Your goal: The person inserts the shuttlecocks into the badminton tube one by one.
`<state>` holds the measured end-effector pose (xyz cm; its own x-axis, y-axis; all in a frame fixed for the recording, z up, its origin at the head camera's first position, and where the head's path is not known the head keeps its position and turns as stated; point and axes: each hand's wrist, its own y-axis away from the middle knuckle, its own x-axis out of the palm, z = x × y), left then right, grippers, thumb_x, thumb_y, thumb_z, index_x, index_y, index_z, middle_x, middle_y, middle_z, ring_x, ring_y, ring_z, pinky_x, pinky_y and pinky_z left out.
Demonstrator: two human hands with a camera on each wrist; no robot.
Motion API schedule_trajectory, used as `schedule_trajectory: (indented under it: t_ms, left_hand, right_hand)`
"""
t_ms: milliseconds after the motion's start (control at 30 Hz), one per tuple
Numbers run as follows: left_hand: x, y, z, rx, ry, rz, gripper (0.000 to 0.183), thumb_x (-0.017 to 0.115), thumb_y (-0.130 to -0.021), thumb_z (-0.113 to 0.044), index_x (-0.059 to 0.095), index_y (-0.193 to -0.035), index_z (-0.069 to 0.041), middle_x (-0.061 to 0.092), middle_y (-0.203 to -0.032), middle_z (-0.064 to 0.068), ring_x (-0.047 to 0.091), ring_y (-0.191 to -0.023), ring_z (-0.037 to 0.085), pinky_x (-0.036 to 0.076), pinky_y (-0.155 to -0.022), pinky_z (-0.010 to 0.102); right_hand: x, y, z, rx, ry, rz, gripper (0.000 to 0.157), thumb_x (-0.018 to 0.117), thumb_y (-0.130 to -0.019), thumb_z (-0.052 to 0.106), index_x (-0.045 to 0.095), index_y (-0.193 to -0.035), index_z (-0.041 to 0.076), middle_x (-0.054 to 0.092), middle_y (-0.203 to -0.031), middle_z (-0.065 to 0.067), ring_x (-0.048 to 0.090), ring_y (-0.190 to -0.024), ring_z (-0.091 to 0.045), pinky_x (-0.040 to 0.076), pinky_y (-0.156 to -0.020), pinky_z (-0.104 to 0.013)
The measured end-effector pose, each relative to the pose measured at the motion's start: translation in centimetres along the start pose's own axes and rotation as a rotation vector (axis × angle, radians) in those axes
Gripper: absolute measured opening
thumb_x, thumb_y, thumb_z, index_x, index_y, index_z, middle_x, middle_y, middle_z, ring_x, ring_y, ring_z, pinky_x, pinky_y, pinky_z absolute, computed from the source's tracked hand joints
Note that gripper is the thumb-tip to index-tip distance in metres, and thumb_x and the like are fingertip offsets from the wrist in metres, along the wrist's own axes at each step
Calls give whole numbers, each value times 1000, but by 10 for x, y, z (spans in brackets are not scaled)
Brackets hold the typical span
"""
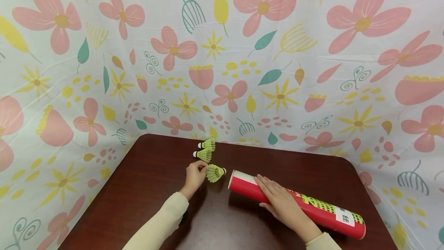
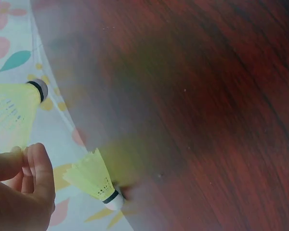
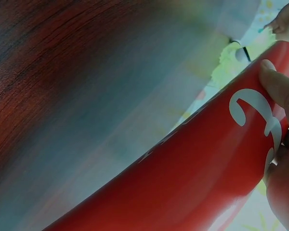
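My left hand [image 1: 194, 177] pinches a yellow shuttlecock [image 1: 215, 173] by the rim of its skirt, its white cork pointing right. In the left wrist view, thumb and fingertips meet at that shuttlecock's [image 2: 12, 113] skirt edge. A long red shuttlecock tube [image 1: 322, 212] lies slantwise on the right, its pale-banded left end close to the cork and seemingly lifted off the table. Around the tube is my right hand [image 1: 281, 203], with the thumb [image 3: 277, 84] along its near side in the right wrist view. Whether the tube's left end is uncapped cannot be seen.
Two more yellow shuttlecocks, one farther back [image 1: 208, 144] and one just nearer [image 1: 204, 154], lie beyond my left hand, corks to the left. The dark wooden table [image 1: 156, 188] meets a flower-printed cloth [image 1: 229, 68] at its back and sides.
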<state>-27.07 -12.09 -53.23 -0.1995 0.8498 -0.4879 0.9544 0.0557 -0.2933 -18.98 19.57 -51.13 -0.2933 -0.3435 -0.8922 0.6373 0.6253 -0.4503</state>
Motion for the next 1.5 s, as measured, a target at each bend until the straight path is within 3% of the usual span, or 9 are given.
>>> schedule_trajectory:
  t_ms: [167, 300, 433, 533, 733, 1000, 1233, 1400, 1500]
  left_hand:
    - [-7, 1, -1, -58, 90, 47, 6, 67, -89, -5, 70, -84, -3, 65, -75, 6, 59, -61, 14, 51, -57, 29]
    - [-9, 0, 1, -154, 217, 83, 7, 65, -91, -4, 69, -88, 1, 63, -76, 9, 63, -66, 19, 56, -64, 37]
    - [-8, 0, -1, -229, 341, 126, 9, 64, -91, -2, 68, -92, 7, 61, -75, 9, 61, -67, 18, 57, -69, 44]
    - [-8, 0, -4, -255, 385, 175, 10, 63, -91, -1, 67, -94, 8, 61, -74, 7, 59, -68, 15, 57, -69, 41]
    - [-8, 1, -4, -286, 417, 217, 11, 63, -92, -3, 67, -97, 7, 61, -75, 5, 60, -69, 14, 57, -68, 35]
    - [-5, 6, -10, -257, 426, 278, 13, 63, -92, -3, 67, -98, 8, 63, -77, 5, 62, -68, 15, 57, -72, 42]
    - [3, 8, -14, -223, 432, 316, 15, 65, -91, -4, 67, -97, 9, 65, -77, 4, 62, -63, 10, 57, -67, 38]
    - [8, 10, -18, -213, 446, 329, 15, 68, -89, -5, 69, -95, 9, 68, -77, 5, 63, -62, 11, 58, -66, 38]
    - [10, 11, -21, -200, 451, 329, 16, 70, -88, -7, 70, -93, 8, 68, -76, 6, 63, -64, 12, 58, -66, 39]
  right_hand:
    - [0, 0, 0, -5, 4, -11, 77, 27, -92, 58, 40, -145, 3, 45, -146, -13, 49, -127, -28, 45, -98, -46]
    - [0, 0, -1, 2, 6, -15, 77, 25, -93, 59, 40, -146, 5, 43, -147, -10, 48, -128, -27, 34, -109, -33]
    - [-1, 1, 0, 9, 12, -5, 76, 30, -92, 59, 39, -147, 6, 43, -147, -10, 48, -128, -26, 39, -105, -37]
    - [-1, 0, 0, 2, 17, -7, 75, 35, -93, 57, 40, -146, 5, 44, -146, -12, 49, -128, -27, 45, -98, -46]
    - [-1, 1, 0, 3, 26, -17, 75, 30, -93, 58, 40, -146, 4, 44, -147, -11, 48, -128, -27, 44, -99, -44]
    - [-1, 1, 1, 11, 12, -34, 76, 24, -95, 60, 40, -146, 6, 44, -147, -10, 48, -128, -25, 13, -113, -20]
    - [-2, -3, 2, 7, 9, -11, 77, 25, -94, 59, 38, -147, 6, 43, -148, -10, 47, -129, -26, 43, -101, -43]
    - [-2, -4, 3, -7, 5, -5, 75, 34, -93, 57, 38, -147, 5, 44, -147, -11, 48, -128, -27, 46, -97, -46]
    - [-2, -5, 4, -11, 11, -4, 74, 48, -92, 53, 38, -147, 5, 45, -146, -12, 49, -127, -27, 46, -97, -46]
